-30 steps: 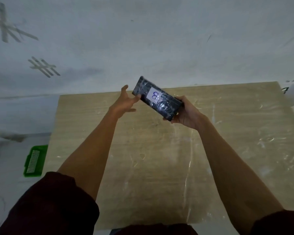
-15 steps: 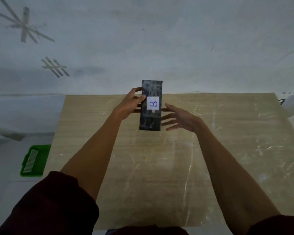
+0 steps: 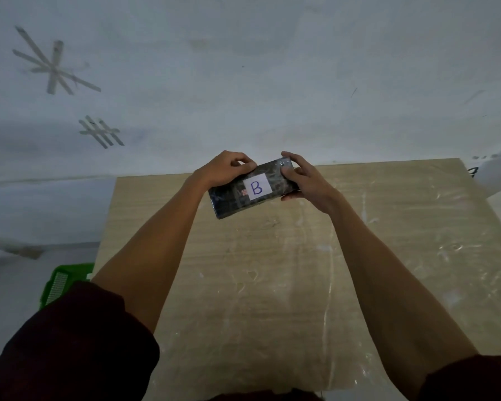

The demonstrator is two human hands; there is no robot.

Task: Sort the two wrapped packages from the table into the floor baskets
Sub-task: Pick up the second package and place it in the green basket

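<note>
Package "B" held in both hands above table

Dark rectangular package (image 3: 250,192) wrapped in clear shiny film, white square label (image 3: 257,187) with a blue handwritten "B" facing the camera. It's off the surface, held over the far edge of the light wood-grain table (image 3: 287,285), tilted so its right end sits higher than its left.

Left hand (image 3: 224,170) grips the upper long edge, fingers curled over the top. Right hand (image 3: 304,180) clamps the right end, thumb on the label face, fingers wrapped behind. Both hands closed on the package.

Tabletop is covered in a glossy film with glare streaks. Dark maroon sleeves (image 3: 70,342) at the bottom corners. Green plastic basket (image 3: 67,276) on the floor left of the table, partly hidden behind the left sleeve. Pale tape marks (image 3: 54,66) stuck on the grey floor beyond the table.
</note>
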